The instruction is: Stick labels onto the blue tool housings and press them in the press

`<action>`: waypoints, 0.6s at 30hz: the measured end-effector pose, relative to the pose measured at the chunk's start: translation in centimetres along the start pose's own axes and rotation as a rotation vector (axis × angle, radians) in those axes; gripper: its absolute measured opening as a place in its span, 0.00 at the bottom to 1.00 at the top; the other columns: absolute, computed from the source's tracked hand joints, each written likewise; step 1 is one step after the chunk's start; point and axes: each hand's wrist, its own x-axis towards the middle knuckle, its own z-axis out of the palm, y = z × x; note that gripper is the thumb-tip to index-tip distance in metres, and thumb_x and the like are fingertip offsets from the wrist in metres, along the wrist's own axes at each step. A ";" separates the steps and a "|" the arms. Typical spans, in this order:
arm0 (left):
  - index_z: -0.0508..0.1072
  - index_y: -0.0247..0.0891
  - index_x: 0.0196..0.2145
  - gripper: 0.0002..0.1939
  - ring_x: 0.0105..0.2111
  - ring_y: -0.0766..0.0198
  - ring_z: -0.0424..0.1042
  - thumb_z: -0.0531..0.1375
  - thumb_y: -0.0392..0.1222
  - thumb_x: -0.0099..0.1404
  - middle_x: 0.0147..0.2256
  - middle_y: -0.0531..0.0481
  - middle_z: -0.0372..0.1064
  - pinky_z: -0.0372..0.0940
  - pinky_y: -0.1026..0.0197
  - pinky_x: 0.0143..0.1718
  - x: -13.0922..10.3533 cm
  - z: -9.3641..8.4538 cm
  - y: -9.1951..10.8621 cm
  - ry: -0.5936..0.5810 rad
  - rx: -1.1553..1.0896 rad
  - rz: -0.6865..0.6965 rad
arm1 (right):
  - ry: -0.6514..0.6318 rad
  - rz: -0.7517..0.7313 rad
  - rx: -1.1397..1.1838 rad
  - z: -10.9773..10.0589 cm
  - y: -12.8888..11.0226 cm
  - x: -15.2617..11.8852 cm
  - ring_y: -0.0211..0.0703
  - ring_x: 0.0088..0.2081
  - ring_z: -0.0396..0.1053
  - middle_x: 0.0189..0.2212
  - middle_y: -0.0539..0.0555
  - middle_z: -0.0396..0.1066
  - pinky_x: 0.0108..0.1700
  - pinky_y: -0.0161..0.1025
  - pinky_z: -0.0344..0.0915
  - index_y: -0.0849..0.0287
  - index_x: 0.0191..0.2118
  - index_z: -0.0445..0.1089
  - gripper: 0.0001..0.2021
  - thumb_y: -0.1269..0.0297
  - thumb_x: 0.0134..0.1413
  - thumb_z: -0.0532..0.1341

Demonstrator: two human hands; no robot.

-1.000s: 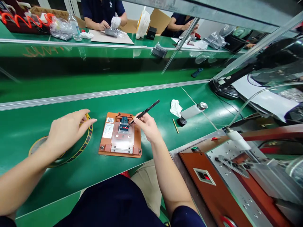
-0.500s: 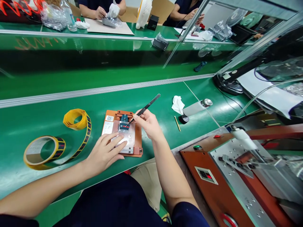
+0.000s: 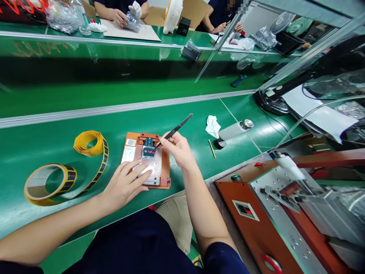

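My right hand [image 3: 179,150] pinches black tweezers [image 3: 179,126], whose tips rest on a dark label [image 3: 148,152] with red lettering. The label lies under or on a clear film over the metal plate of an orange-brown fixture [image 3: 165,161]. Behind the label, a dark teal part [image 3: 148,142] sits in the fixture's clamp. My left hand [image 3: 125,184] lies with fingers spread across the plate's lower left, hiding part of it. To its left, a yellow-backed roll of labels [image 3: 49,184] has its strip running to a second yellow coil [image 3: 89,144].
Right of the fixture lie a gold-coloured stick [image 3: 211,148], a crumpled white tissue [image 3: 212,126] and a bottle with a black cap [image 3: 232,132]. An orange machine [image 3: 242,228] stands at the right. Behind the clear partition, co-workers' hands [image 3: 119,17] handle bagged parts.
The view has shifted slightly. Both my hands and the tweezers stay nearly in place on the fixture. Across the partition, a co-worker has lifted the bagged part.
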 end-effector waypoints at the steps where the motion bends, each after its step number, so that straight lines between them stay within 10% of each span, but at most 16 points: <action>1: 0.68 0.35 0.60 0.22 0.60 0.42 0.64 0.63 0.38 0.70 0.59 0.37 0.70 0.64 0.40 0.57 0.0 0.0 0.0 0.002 0.002 0.004 | 0.000 0.001 0.008 0.0 0.0 0.0 0.42 0.36 0.74 0.30 0.49 0.72 0.43 0.42 0.74 0.55 0.37 0.69 0.17 0.51 0.51 0.72; 18: 0.68 0.37 0.61 0.24 0.62 0.43 0.64 0.64 0.36 0.69 0.59 0.37 0.70 0.65 0.40 0.58 -0.1 0.1 0.0 -0.004 -0.017 -0.013 | -0.012 -0.031 -0.048 -0.1 0.1 -0.2 0.40 0.35 0.73 0.31 0.49 0.73 0.42 0.40 0.71 0.55 0.37 0.69 0.16 0.50 0.52 0.71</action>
